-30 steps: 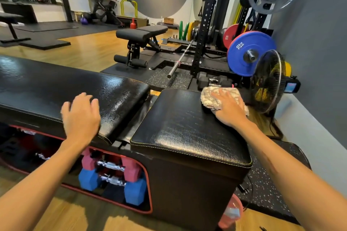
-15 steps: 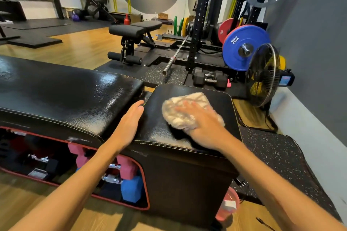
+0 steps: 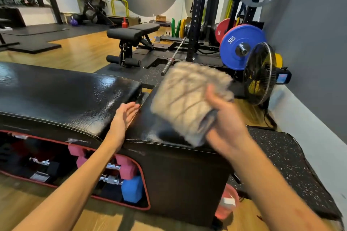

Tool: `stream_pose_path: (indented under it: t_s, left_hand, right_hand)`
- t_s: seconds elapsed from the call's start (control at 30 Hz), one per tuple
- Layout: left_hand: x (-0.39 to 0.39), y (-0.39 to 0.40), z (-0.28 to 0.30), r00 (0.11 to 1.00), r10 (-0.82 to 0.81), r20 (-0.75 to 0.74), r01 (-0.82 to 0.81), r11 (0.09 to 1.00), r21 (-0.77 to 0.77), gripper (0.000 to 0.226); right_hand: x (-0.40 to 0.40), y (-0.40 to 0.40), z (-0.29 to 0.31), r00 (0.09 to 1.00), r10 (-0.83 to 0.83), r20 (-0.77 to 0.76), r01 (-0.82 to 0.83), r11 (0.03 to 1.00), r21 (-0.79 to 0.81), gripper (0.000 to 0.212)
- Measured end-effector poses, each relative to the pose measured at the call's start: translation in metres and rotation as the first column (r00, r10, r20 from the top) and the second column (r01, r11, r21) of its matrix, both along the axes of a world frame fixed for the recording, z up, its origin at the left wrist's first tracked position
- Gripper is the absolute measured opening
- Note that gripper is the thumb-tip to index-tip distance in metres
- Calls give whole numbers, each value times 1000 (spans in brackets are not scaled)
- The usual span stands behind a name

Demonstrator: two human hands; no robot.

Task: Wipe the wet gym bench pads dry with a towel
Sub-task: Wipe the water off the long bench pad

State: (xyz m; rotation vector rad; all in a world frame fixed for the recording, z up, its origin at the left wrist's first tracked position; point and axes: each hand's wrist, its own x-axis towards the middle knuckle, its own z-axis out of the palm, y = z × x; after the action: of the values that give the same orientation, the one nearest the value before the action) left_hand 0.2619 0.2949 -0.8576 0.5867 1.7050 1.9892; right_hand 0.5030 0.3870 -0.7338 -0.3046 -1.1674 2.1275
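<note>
A long black bench pad [image 3: 62, 97] spans the left, with water beads glinting near its right end. A shorter black seat pad [image 3: 148, 127] adjoins it on the right, mostly hidden behind the towel. My right hand [image 3: 223, 124] grips a folded beige towel [image 3: 189, 99], held up off the seat pad and blurred. My left hand [image 3: 125, 114] rests flat, fingers together, on the seat pad's left edge at the gap between the pads.
Pink and blue dumbbells [image 3: 127, 176] sit in the bench's red-trimmed storage opening. A floor fan [image 3: 261, 73] and weight plates [image 3: 242, 47] stand right, near the grey wall. A squat rack, barbell and another bench [image 3: 133, 33] lie beyond. A pink container [image 3: 227, 202] sits on the floor.
My right hand has lifted the towel off the seat pad and raised it in the air. My left hand stays at the seat pad's left edge.
</note>
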Motion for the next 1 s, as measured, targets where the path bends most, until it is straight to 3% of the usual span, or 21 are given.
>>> stream_pose_path:
  t_s: [0.03, 0.07, 0.1, 0.13, 0.17, 0.2, 0.27, 0.33, 0.47, 0.53, 0.63, 0.7, 0.73, 0.77, 0.8, 0.83, 0.87, 0.93, 1.0]
  left_hand:
    - [13, -2, 16, 1000, -18, -13, 19, 1000, 16, 52]
    - [22, 3, 23, 999, -22, -25, 23, 999, 32, 50]
    - [18, 4, 20, 999, -28, -27, 29, 999, 34, 50]
    - [20, 3, 22, 999, -12, -31, 13, 999, 33, 50]
    - [19, 4, 19, 1000, -16, -27, 16, 999, 35, 51]
    - [13, 4, 17, 1000, 19, -1, -19, 999, 40, 51]
    - [5, 6, 13, 997, 17, 76, -22, 998, 56, 52]
    - [4, 6, 14, 993, -8, 115, -3, 996, 93, 52]
    - [7, 6, 13, 986, -18, 164, -7, 989, 149, 49]
    - [8, 4, 18, 971, 0, 239, -43, 984, 174, 46]
    - [15, -4, 29, 963, -32, 266, -10, 988, 154, 48]
    - [19, -13, 31, 979, -38, 199, 3, 985, 175, 60]
    - [19, -20, 30, 987, -29, 158, 0, 984, 180, 59]
    - [17, -28, 31, 989, -35, 143, 8, 983, 183, 54]
    - [13, -39, 37, 994, -15, 106, -2, 988, 157, 50]
    - [7, -50, 42, 998, 39, 58, -47, 988, 145, 44]
    - [-5, -60, 44, 989, 149, 2, -148, 981, 129, 36]
    - [-27, -77, 48, 900, 413, -140, -398, 909, 125, 21]
    - [-46, -90, 51, 728, 584, -359, -595, 798, 93, 17]
  right_hand:
    - [11, 19, 5, 984, -178, 0, 174, 961, 213, 36]
    - [23, 40, 5, 933, -360, 25, 300, 814, 498, 41]
    - [30, 59, 0, 850, -522, 64, 298, 578, 760, 49]
    - [34, 71, -7, 751, -653, 104, 187, 360, 914, 56]
    - [32, 78, -19, 655, -739, 162, 17, 228, 973, 62]
    - [28, 76, -33, 534, -808, 248, -171, 184, 968, 69]
    - [18, 51, -62, 326, -873, 363, -437, 201, 876, 82]
    - [1, 17, -70, 293, -892, 345, -471, 179, 864, 87]
    - [-46, -40, -65, 453, -792, 410, -408, 225, 885, 97]
    - [-68, -73, -67, 587, -662, 465, -418, 244, 875, 92]
    - [-87, -92, -63, 752, -418, 509, -369, 373, 851, 83]
    - [-84, -86, -55, 871, -213, 443, -248, 588, 770, 62]
    - [-79, -78, -49, 926, -74, 370, -195, 746, 637, 45]
    - [-74, -68, -43, 955, 45, 292, -172, 889, 425, 30]
    - [-72, -57, -37, 967, 162, 198, -196, 965, 171, 19]
    - [-71, -44, -36, 963, 235, 128, -236, 972, -9, 26]
    - [-72, -34, -34, 959, 253, 130, -244, 967, -80, 41]
    - [-83, -17, -29, 968, 177, 176, -174, 984, -31, 56]
    - [-102, -5, -18, 981, 72, 180, -79, 996, 33, 61]
